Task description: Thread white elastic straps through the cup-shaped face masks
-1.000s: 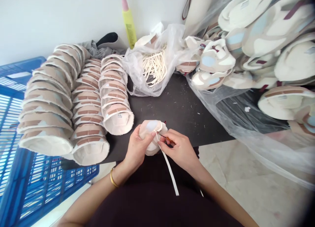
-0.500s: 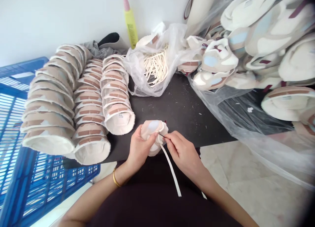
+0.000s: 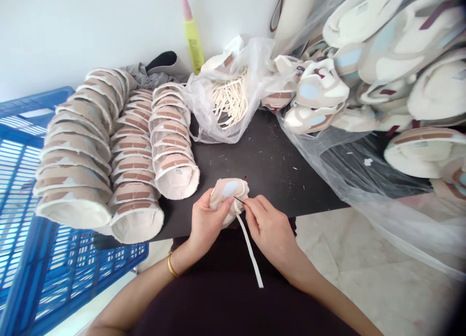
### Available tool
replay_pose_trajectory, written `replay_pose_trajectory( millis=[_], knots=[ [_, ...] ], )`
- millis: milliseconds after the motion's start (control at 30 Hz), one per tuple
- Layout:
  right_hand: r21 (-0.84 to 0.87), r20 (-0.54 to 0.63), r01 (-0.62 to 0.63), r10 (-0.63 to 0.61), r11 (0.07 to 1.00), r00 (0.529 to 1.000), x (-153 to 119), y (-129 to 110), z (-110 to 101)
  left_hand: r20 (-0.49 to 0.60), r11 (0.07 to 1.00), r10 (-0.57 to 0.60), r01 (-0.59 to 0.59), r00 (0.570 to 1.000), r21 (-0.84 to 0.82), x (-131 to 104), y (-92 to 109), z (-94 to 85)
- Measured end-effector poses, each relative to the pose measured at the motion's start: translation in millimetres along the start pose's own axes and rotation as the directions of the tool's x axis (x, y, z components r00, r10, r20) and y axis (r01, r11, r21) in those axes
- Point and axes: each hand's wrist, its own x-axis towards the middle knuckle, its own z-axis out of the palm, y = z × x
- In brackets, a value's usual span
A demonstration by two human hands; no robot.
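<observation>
My left hand (image 3: 208, 223) is closed round a small beige and white shoe upper (image 3: 230, 187) with a pale blue patch, its thumb pressed on top. A thin dark pointed tool (image 3: 239, 200) sits pinched in my right hand (image 3: 272, 229), and its tip meets the upper beside my left thumb. From the upper a flat white lace (image 3: 252, 256) hangs down over my dark clothing, its end loose. My right fingers partly cover the tool, so its exact kind does not show.
Stacked shoe uppers (image 3: 136, 193) stand in rows on the black table (image 3: 262, 166) at left, beside a blue crate (image 3: 40, 258). Behind, a plastic bag holds white laces (image 3: 231, 98), near a yellow bottle (image 3: 194, 42). More shoe uppers (image 3: 320, 91) pile up at right on plastic sheeting.
The upper has tilted slightly in my left hand. The hanging lace end has swung a little left. Both hands keep their hold.
</observation>
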Motion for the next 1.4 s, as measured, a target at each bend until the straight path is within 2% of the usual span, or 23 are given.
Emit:
replay_pose_trajectory(
  millis=[67,133,200,233,300,367,400,433,467,533,600,667,767,833,867,933,1000,1100,1167,1233,1400],
  knots=[
    [-0.123,-0.029,0.028,-0.032,0.992,0.999,-3,-4,3,0.017,0.986,0.119,-0.120,0.993,0.114,0,0,-1.4],
    [-0.254,-0.057,0.061,-0.078,0.965,0.995,-4,-8,4,0.072,0.930,0.292,-0.301,0.954,0.212,2,0,-2.7],
    [-0.318,-0.057,0.065,-0.087,0.946,0.995,-1,-9,4,0.126,0.832,0.466,-0.482,0.876,0.274,4,-1,-3.6],
    [-0.293,-0.038,0.048,-0.061,0.955,0.997,2,-8,2,0.140,0.778,0.539,-0.555,0.830,0.294,6,-1,-4.0],
    [-0.097,0.092,-0.029,0.038,0.995,0.995,11,-2,-4,0.157,0.680,0.646,-0.657,0.747,0.326,9,-2,-4.7],
    [0.156,0.304,-0.160,0.106,0.975,0.947,19,5,-9,0.182,0.610,0.701,-0.712,0.689,0.348,11,-2,-5.2],
    [0.237,0.381,-0.212,0.110,0.948,0.918,21,8,-10,0.195,0.589,0.713,-0.726,0.674,0.354,11,-3,-5.4],
    [0.268,0.409,-0.229,0.105,0.936,0.906,23,10,-10,0.208,0.578,0.717,-0.734,0.666,0.358,10,-3,-5.5],
    [0.247,0.388,-0.206,0.098,0.947,0.916,22,11,-8,0.219,0.575,0.715,-0.737,0.664,0.355,9,-4,-5.3],
    [0.082,0.275,-0.083,0.057,0.993,0.960,19,9,0,0.225,0.592,0.703,-0.730,0.675,0.343,7,-5,-4.2],
    [-0.129,0.216,0.027,0.001,0.991,0.976,17,3,5,0.207,0.635,0.669,-0.694,0.714,0.339,4,-4,-2.4],
    [-0.222,0.238,0.048,0.007,0.974,0.971,19,-1,2,0.165,0.724,0.583,-0.600,0.796,0.340,3,-3,-1.3],
    [-0.111,0.323,-0.039,0.073,0.993,0.943,27,1,-18,0.064,0.923,0.289,-0.296,0.955,0.247,11,-1,-3.5],
    [-0.010,0.317,-0.125,0.122,0.992,0.941,31,8,-33,0.025,0.999,0.049,-0.049,0.999,-0.003,22,1,-7.6],
    [0.028,0.266,-0.165,0.152,0.986,0.952,33,12,-38,0.046,0.985,-0.053,0.059,0.998,-0.160,27,2,-9.7],
    [0.106,0.111,-0.199,0.187,0.974,0.976,33,18,-39,0.164,0.882,-0.180,0.233,0.970,-0.409,35,4,-12.2],
    [0.173,0.004,-0.161,0.163,0.972,0.987,34,20,-32,0.308,0.783,-0.243,0.374,0.920,-0.498,38,6,-10.6],
    [0.210,0.002,-0.117,0.120,0.971,0.993,36,17,-17,0.429,0.684,-0.322,0.520,0.844,-0.511,33,4,-2.9],
    [0.227,0.029,-0.145,0.142,0.963,0.989,39,15,-11,0.458,0.642,-0.357,0.570,0.814,-0.512,29,0,1.9],
    [0.265,0.053,-0.169,0.161,0.949,0.986,41,14,-9,0.463,0.631,-0.369,0.583,0.806,-0.512,26,-6,4.5],
    [0.277,0.103,-0.201,0.179,0.940,0.978,42,20,-1,0.406,0.679,-0.346,0.524,0.846,-0.514,24,-12,5.1]
  ],
)
